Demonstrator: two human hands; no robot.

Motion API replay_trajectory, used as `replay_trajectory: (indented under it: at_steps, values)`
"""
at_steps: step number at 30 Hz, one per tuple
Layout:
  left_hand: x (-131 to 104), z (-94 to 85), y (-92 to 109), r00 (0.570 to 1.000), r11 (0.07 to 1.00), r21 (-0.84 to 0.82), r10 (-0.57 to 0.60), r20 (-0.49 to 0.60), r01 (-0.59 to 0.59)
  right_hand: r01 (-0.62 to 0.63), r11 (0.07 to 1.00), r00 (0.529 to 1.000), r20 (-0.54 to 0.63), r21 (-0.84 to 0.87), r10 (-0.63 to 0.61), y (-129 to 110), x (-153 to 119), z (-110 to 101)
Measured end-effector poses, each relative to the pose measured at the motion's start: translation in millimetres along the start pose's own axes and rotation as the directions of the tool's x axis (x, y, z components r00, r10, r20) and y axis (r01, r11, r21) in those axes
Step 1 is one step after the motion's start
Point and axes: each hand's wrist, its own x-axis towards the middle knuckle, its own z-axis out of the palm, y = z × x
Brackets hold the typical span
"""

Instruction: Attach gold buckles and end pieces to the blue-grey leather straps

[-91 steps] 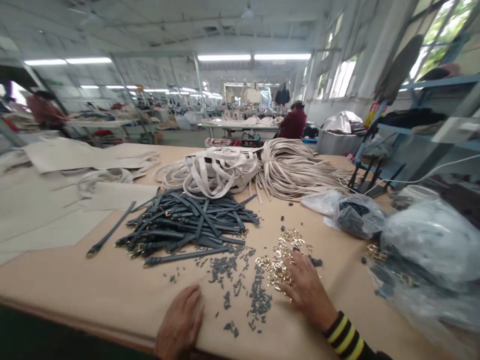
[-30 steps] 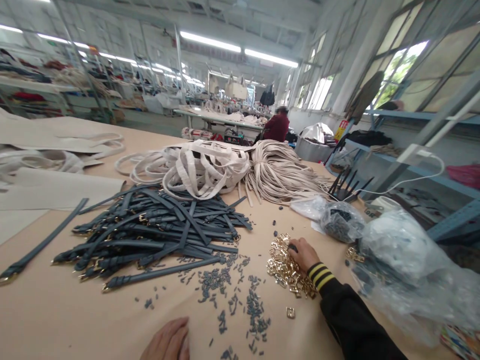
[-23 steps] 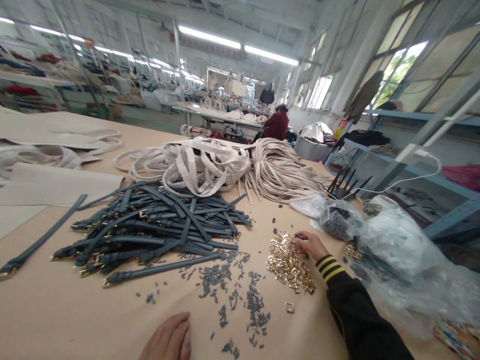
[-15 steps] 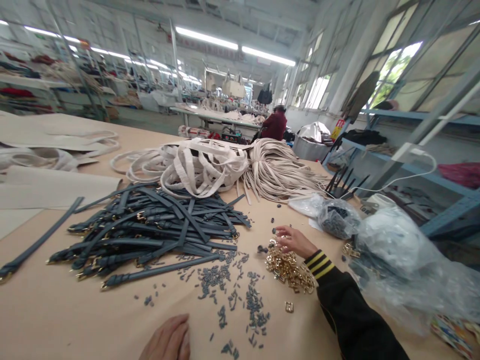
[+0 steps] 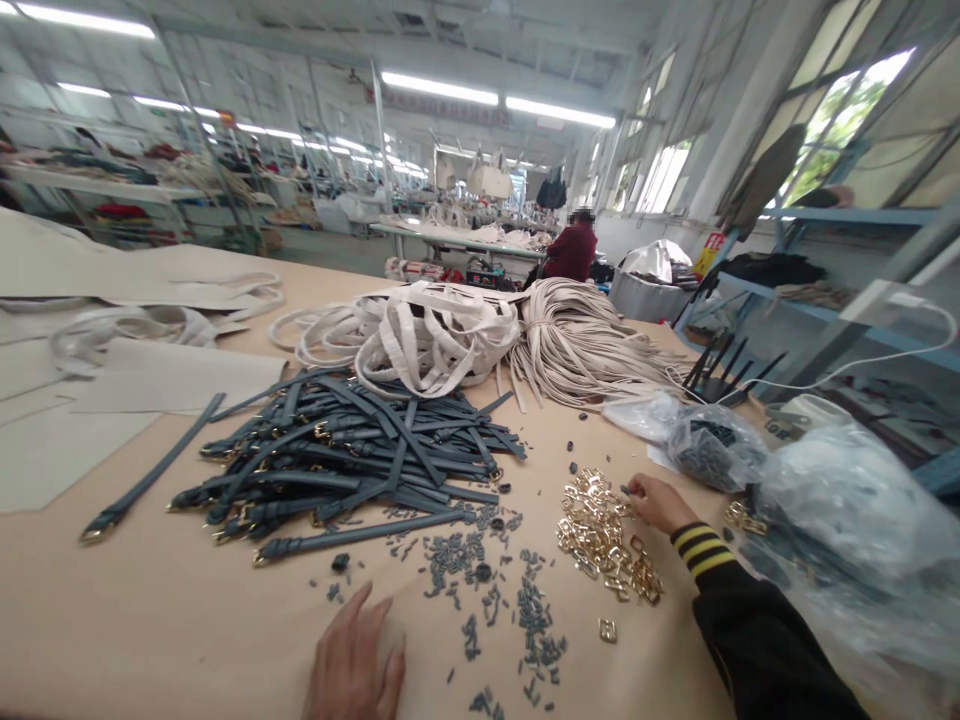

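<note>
My left hand [image 5: 354,655] rests low on the table with fingers apart, holding nothing. Just beyond its fingertips is a dark leather loop [image 5: 341,563]. My right hand [image 5: 661,505] is at the right edge of a pile of gold metal buckles [image 5: 600,530], fingertips pinched together at a small dark piece [image 5: 625,490] that is too small to make out well. One gold buckle [image 5: 607,630] lies apart, nearer to me. Between my hands are many scattered small dark-grey bits [image 5: 534,610], with a few dark loops [image 5: 482,573] among them.
A heap of dark-grey buckled straps [image 5: 337,450] lies left of centre, and a single strap [image 5: 154,470] lies farther left. Cream webbing [image 5: 435,340] and a bundle of cords [image 5: 585,335] are behind. Plastic bags [image 5: 832,490] crowd the right side. A person [image 5: 571,250] sits in the background.
My right hand has moved from the pile's far left side to its right edge. Dark loops now lie among the bits and near my left hand, whose fingers have spread. The view has shifted.
</note>
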Motion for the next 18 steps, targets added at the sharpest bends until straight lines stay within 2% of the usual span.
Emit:
replay_trajectory:
  at_steps: [3,6,8,12,15,18]
  values:
    - [25.3,-1.1,-12.4,0.988,0.980,0.131,-0.150,-0.033,0.153,0.104,0.995,0.995,-0.006,-0.008,-0.104,-31.8,32.9,3.5]
    - [41.1,1.7,-38.1,0.968,0.926,0.284,-0.248,-0.039,0.249,0.146,0.988,0.989,-0.009,-0.055,-0.146,-62.3,58.6,18.9]
    - [42.6,4.9,-57.3,0.972,0.926,0.305,-0.233,-0.001,0.222,0.154,0.984,0.988,0.001,-0.091,-0.154,-75.3,68.8,28.9]
    - [38.2,14.0,-82.4,0.988,0.975,0.180,-0.142,0.051,0.131,0.181,0.976,0.983,0.000,-0.124,-0.182,-80.9,84.5,30.8]
    - [38.5,18.4,-83.8,0.992,0.982,0.152,-0.117,0.052,0.108,0.154,0.980,0.986,-0.038,-0.126,-0.160,-77.4,100.6,22.7]
    - [39.3,10.2,-76.9,0.997,0.987,0.144,-0.079,0.008,0.077,0.138,0.985,0.989,-0.031,-0.104,-0.142,-74.7,113.7,22.8]
